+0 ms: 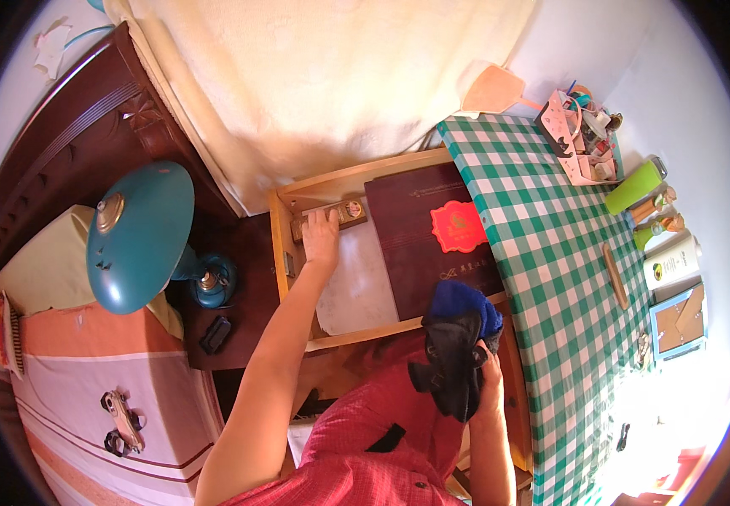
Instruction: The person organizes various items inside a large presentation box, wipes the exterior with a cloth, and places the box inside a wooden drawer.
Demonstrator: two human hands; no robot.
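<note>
An open wooden drawer (286, 190) lies before me. Inside it, my left hand (322, 239) rests on a narrow brown box (351, 212) at the back left corner; whether the fingers grip it is not clear. A large dark maroon folder or flat box (403, 253) with a bright red emblem (456, 224) fills the drawer's right part. Between the two, the drawer's pale bottom shows. My right hand (490, 373) holds a bundle of black and blue cloth (456, 354) in front of the drawer, against my red shirt.
On the right stands a table with a green checked cloth (529, 253), bearing a pink organizer box (570, 145), bottles, figurines and a picture frame (679, 321). A teal lamp (140, 237) and a small black object (215, 334) are at left, beside a bed (106, 360).
</note>
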